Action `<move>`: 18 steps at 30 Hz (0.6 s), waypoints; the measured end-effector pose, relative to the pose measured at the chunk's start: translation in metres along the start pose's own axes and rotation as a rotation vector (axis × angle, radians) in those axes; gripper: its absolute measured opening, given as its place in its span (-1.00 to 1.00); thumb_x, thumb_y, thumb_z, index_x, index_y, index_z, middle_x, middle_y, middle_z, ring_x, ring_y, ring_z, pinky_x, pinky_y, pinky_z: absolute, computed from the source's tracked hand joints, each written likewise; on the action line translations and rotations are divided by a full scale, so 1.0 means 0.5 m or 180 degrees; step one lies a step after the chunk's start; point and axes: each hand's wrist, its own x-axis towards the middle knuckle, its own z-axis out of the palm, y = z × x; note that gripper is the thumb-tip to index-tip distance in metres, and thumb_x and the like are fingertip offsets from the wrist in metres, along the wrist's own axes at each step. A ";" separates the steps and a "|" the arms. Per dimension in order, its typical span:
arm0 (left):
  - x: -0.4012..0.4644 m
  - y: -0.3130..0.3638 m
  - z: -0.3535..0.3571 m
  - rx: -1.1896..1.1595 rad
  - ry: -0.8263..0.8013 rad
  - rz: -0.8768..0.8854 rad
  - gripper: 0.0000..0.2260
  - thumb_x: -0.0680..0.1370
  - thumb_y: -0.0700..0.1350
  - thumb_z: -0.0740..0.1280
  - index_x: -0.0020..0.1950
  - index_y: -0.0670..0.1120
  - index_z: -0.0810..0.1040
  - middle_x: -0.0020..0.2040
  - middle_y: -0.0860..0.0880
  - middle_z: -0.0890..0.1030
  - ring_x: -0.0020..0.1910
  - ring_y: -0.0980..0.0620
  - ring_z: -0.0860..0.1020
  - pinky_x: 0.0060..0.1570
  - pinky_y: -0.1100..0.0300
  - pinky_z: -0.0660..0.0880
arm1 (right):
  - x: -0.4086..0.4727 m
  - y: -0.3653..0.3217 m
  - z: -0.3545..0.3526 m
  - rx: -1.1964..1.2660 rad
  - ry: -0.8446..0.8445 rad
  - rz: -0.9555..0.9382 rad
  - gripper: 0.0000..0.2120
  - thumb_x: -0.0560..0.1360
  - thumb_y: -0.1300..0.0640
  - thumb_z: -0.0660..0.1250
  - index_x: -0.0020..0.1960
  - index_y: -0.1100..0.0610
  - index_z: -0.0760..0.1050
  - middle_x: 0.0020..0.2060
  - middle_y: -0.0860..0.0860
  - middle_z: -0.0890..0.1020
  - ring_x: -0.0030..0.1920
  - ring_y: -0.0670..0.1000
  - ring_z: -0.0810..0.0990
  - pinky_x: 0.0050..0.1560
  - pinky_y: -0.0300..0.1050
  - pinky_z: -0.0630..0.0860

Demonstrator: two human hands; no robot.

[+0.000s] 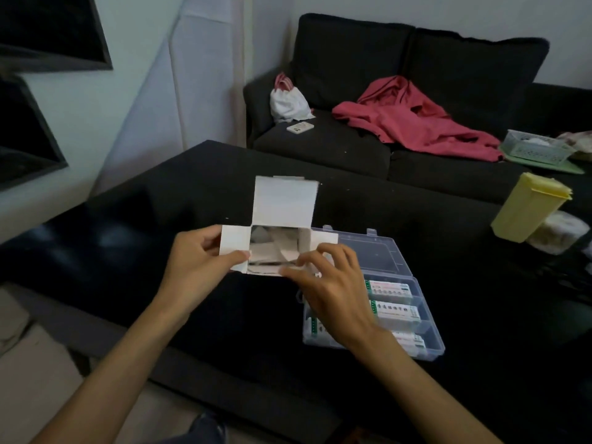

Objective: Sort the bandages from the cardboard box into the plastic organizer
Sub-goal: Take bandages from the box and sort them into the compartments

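A white cardboard box is held above the black table, its top flaps spread open toward me. Inside lie several pale wrapped bandages. My left hand grips the box by its left flap, thumb on the front edge. My right hand is at the box's front right corner, its thumb and fingertips pinching at the bandages near the rim. Below the right hand sits the clear plastic organizer, lid open, with three green-and-white bandage packs in its compartments.
The black table fills the middle. A yellow lidded container stands at its right, beside a pale roll. Behind is a dark sofa with a red garment, a white bag, a phone and a mesh basket.
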 end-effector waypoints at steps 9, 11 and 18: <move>0.019 -0.034 0.002 0.0925 -0.0314 0.0067 -0.53 0.28 0.27 0.39 0.18 0.23 0.55 -0.07 0.16 0.64 0.01 0.16 0.58 0.10 0.05 0.50 | -0.004 -0.002 0.012 0.0118 -0.0916 0.0099 -0.78 0.39 0.05 0.48 0.04 -0.06 0.65 -0.10 -0.08 0.64 -0.02 0.02 0.51 -0.08 -0.12 0.44; 0.019 -0.035 0.012 0.0999 -0.0157 0.0190 -0.62 0.31 0.31 0.33 0.04 0.20 0.63 -0.08 0.17 0.62 -0.02 0.11 0.59 0.07 -0.01 0.51 | 0.000 -0.002 0.008 0.0103 -0.0974 0.0134 -0.78 0.39 0.06 0.47 0.04 -0.06 0.65 -0.12 -0.08 0.65 -0.04 0.02 0.51 -0.11 -0.14 0.41; 0.026 -0.041 0.022 0.0980 0.0084 0.0256 -0.83 0.46 0.12 0.40 -0.02 0.11 0.68 -0.02 0.15 0.68 0.05 0.11 0.59 0.11 0.01 0.50 | 0.032 -0.042 -0.025 0.0672 -0.1077 0.0565 -0.79 0.55 0.10 0.29 0.13 0.07 0.61 -0.03 -0.01 0.65 -0.02 -0.02 0.54 -0.13 -0.22 0.47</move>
